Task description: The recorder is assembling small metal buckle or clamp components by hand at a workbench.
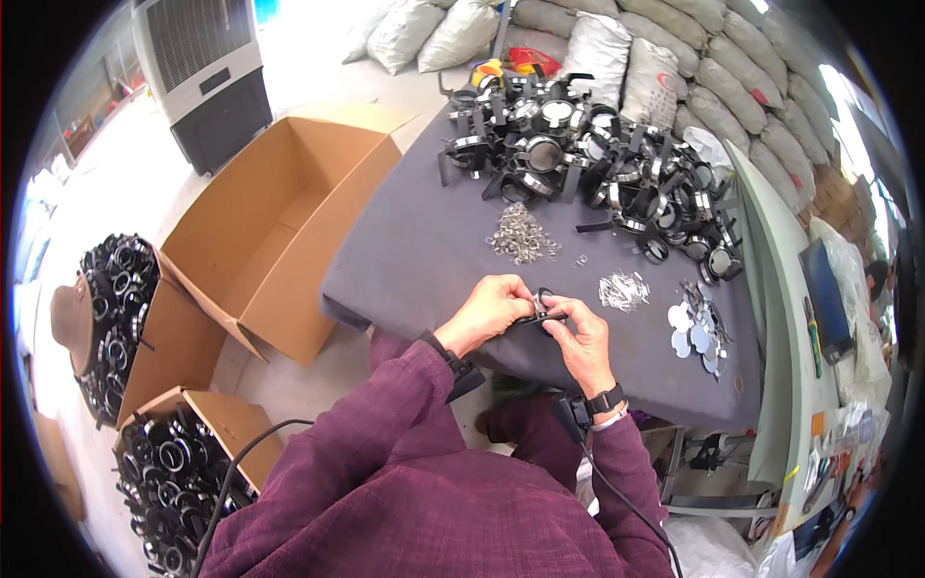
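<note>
Over the near edge of the table, my left hand and my right hand pinch a small black part with a ring between them. The fingers of both hands are closed on it and cover much of it, so its exact kind cannot be made out. Just beyond my left hand lies a heap of small silvery metal pieces. Past my right hand are a heap of thin silvery pins and several round, pale discs.
A large pile of black parts with round silver rims covers the far side of the grey-covered table. At left stand an open cardboard box, boxes of black ring parts and an air cooler. Stuffed sacks rise behind.
</note>
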{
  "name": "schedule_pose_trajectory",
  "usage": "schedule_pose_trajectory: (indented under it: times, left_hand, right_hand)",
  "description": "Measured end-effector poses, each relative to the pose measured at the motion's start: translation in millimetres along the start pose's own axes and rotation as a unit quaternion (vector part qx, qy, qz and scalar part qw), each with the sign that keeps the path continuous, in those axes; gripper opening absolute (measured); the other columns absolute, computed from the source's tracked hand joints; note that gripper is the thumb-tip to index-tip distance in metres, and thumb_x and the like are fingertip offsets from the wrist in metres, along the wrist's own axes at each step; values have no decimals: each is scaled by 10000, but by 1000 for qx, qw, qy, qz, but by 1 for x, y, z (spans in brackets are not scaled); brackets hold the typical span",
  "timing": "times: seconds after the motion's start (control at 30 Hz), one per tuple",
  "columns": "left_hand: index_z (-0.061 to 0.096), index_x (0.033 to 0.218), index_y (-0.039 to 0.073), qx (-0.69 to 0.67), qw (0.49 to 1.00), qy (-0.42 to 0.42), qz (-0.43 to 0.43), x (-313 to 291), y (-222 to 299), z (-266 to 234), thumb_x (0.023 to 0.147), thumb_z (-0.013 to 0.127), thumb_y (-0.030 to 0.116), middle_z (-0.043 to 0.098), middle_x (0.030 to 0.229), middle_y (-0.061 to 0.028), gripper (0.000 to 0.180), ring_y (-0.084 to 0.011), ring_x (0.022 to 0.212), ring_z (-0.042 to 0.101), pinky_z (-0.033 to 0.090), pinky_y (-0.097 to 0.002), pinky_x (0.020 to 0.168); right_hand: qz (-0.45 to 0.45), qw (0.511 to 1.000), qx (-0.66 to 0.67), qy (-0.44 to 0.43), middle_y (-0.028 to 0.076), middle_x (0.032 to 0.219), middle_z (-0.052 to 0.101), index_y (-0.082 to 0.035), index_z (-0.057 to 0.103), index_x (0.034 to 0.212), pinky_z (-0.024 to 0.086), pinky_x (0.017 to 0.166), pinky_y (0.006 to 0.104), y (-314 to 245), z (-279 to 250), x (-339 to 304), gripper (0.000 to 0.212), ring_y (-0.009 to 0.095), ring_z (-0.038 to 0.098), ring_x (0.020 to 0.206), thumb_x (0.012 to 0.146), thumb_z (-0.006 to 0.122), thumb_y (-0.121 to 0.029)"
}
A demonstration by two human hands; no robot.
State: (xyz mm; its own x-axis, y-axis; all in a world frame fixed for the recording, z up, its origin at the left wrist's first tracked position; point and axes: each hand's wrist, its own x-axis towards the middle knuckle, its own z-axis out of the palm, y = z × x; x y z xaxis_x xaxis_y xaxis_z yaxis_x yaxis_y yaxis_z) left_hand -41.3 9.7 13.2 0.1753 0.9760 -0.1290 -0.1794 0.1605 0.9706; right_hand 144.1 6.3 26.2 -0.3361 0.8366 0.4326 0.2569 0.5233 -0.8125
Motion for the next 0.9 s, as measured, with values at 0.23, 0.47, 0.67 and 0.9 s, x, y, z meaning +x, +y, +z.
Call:
schedule_pose_trajectory:
  times: [0.23,0.47,0.67,0.9]
  left_hand:
    - [597,808,-5,108,974,49,190,-5,-23,4,801,631,31,597,655,-7,50,-50,567,502,403,-247,498]
    - [546,902,21,288,891,93,337,-5,-27,2,731,686,108,560,613,-107,237,-258,509,577,450,-345,485]
    - [548,842,22,333,870,125,342,-6,-22,4,758,704,112,592,635,-132,199,-291,544,619,472,-365,490]
    - [571,887,41,313,895,91,304,-5,-22,7,770,753,191,636,673,-129,264,-268,584,662,505,-354,529]
  right_hand:
    - [-89,990,-113,-2,103,927,704,-31,633,928,543,713,314,6,4,3,223,232,685,840,734,734,13]
    - [-97,979,-172,-48,63,852,693,-54,640,927,521,637,324,-1,-3,22,249,235,661,743,710,760,-34]
    - [-53,983,-106,-138,101,776,651,-46,642,858,507,601,343,-8,-6,51,146,267,646,682,770,704,-144]
    - [-9,995,-86,-51,76,830,690,-37,669,966,532,673,272,-1,-8,21,163,143,681,761,809,697,-67]
